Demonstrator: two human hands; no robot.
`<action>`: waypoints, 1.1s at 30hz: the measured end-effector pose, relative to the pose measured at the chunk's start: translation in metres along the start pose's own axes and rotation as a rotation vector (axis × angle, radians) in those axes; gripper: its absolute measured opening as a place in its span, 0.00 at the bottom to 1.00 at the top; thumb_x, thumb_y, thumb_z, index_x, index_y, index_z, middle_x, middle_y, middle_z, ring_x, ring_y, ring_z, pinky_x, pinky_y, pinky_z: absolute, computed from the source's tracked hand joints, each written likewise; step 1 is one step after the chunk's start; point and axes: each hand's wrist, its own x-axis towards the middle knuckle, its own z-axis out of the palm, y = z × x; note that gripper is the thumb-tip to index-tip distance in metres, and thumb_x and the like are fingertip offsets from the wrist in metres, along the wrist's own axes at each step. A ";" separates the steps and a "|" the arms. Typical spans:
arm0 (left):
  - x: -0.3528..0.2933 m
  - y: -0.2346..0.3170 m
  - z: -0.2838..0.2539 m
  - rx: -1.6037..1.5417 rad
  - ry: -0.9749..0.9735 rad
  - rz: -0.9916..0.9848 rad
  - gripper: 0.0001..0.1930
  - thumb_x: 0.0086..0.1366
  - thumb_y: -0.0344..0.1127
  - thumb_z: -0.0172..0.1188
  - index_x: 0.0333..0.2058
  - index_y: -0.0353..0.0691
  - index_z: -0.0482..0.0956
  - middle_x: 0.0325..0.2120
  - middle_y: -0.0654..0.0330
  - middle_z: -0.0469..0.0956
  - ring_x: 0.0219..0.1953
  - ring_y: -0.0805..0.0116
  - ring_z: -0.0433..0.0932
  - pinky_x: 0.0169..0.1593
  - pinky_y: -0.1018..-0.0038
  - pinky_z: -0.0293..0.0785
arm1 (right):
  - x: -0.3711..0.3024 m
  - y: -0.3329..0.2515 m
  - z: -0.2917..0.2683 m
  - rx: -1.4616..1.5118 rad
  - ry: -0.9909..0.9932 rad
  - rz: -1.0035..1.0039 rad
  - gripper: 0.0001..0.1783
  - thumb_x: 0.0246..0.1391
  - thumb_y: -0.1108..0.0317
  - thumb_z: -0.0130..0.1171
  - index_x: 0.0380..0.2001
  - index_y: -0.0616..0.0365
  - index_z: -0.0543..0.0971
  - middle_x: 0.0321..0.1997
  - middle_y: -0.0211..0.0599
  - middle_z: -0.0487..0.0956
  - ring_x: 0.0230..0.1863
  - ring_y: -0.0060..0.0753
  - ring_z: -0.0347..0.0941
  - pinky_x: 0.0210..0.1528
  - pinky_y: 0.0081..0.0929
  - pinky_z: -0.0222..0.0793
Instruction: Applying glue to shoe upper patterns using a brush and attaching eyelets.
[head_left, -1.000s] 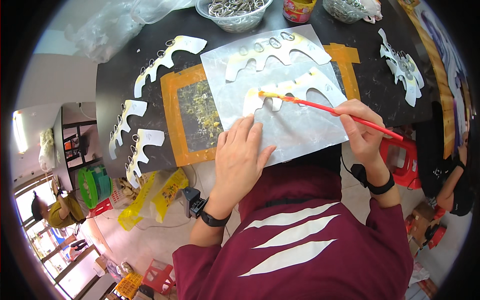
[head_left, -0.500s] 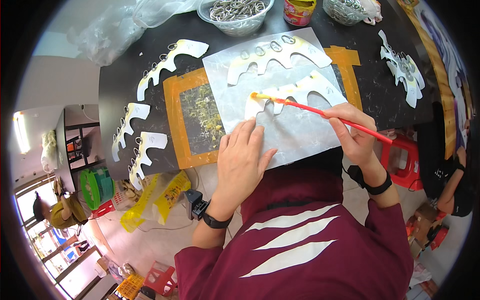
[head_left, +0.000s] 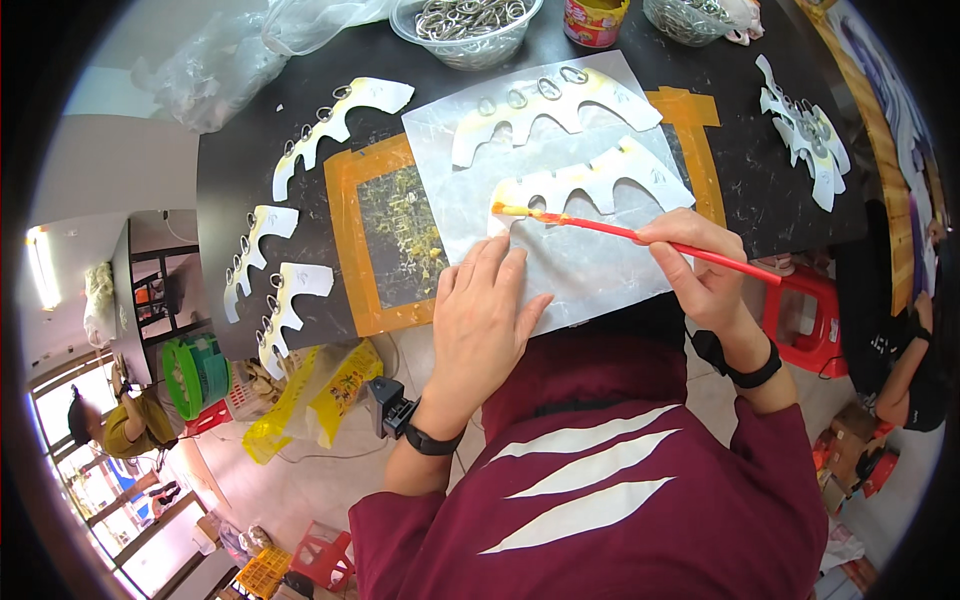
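Note:
My right hand (head_left: 700, 262) pinches a thin red-handled brush (head_left: 610, 228). Its yellow-smeared tip rests on the left end of a white scalloped piece (head_left: 600, 184), which has yellow smears along its notched upper edge. My left hand (head_left: 482, 312) lies flat, fingers stretched out, with the fingertips at the lower left end of that piece. Under both is a pale sheet (head_left: 590, 278). Farther up the sheet lies a second scalloped piece (head_left: 540, 120), with several metal rings along its top edge and yellow smears.
Scalloped pieces with rings (head_left: 375, 95) lie at the table's left; a pile of white pieces (head_left: 812, 140) sits right. Orange tape (head_left: 345, 230) frames a yellow-stained patch. Ring-filled bowls (head_left: 480, 50) and a red-yellow tub (head_left: 594, 24) stand behind. A red stool (head_left: 815, 325) is at right.
The brush tip has moved slightly down and left along the end of the near scalloped piece, my right hand shifting a little left with it. My left hand stays almost in place.

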 end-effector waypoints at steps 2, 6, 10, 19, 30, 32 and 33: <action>-0.001 0.000 -0.001 0.002 0.000 -0.004 0.24 0.57 0.40 0.64 0.50 0.35 0.71 0.52 0.51 0.70 0.55 0.54 0.68 0.54 0.63 0.62 | -0.001 0.004 -0.005 -0.002 0.031 0.005 0.08 0.51 0.82 0.57 0.36 0.66 0.80 0.34 0.43 0.81 0.35 0.34 0.79 0.38 0.24 0.71; 0.000 0.001 -0.001 0.006 -0.009 -0.006 0.24 0.58 0.40 0.64 0.49 0.34 0.71 0.52 0.51 0.70 0.55 0.53 0.68 0.54 0.63 0.62 | 0.002 0.001 -0.001 -0.014 0.028 -0.002 0.08 0.52 0.82 0.57 0.36 0.65 0.80 0.34 0.43 0.82 0.36 0.35 0.79 0.39 0.24 0.71; 0.000 0.000 -0.001 0.005 0.000 0.003 0.24 0.58 0.40 0.64 0.49 0.34 0.71 0.53 0.51 0.70 0.55 0.53 0.68 0.54 0.63 0.62 | -0.004 0.004 -0.008 -0.021 0.060 0.020 0.07 0.52 0.82 0.56 0.36 0.67 0.79 0.34 0.41 0.81 0.35 0.31 0.78 0.40 0.23 0.71; 0.000 0.001 0.000 0.016 -0.004 -0.001 0.24 0.58 0.41 0.63 0.50 0.35 0.71 0.53 0.51 0.70 0.55 0.54 0.68 0.54 0.63 0.62 | -0.007 0.000 -0.005 -0.048 0.068 0.027 0.07 0.52 0.83 0.56 0.34 0.67 0.79 0.34 0.41 0.81 0.36 0.30 0.78 0.40 0.23 0.70; 0.000 0.001 0.001 0.025 -0.009 0.000 0.24 0.59 0.41 0.63 0.50 0.35 0.71 0.53 0.51 0.70 0.56 0.54 0.68 0.54 0.63 0.62 | -0.005 0.000 -0.002 -0.033 0.096 0.053 0.08 0.52 0.82 0.57 0.36 0.67 0.81 0.35 0.42 0.82 0.36 0.30 0.78 0.40 0.22 0.71; -0.001 0.001 0.000 0.026 -0.009 -0.001 0.24 0.59 0.41 0.63 0.50 0.35 0.71 0.53 0.51 0.70 0.56 0.54 0.68 0.54 0.63 0.62 | -0.006 0.002 -0.003 -0.049 0.081 0.043 0.08 0.52 0.82 0.57 0.36 0.66 0.81 0.35 0.42 0.82 0.36 0.31 0.78 0.40 0.22 0.71; -0.001 0.001 0.000 0.030 -0.009 -0.005 0.24 0.59 0.41 0.63 0.50 0.35 0.71 0.53 0.51 0.70 0.56 0.54 0.68 0.54 0.63 0.62 | -0.010 0.005 -0.008 -0.065 0.113 0.042 0.08 0.52 0.82 0.57 0.36 0.66 0.81 0.35 0.41 0.82 0.35 0.31 0.78 0.39 0.22 0.71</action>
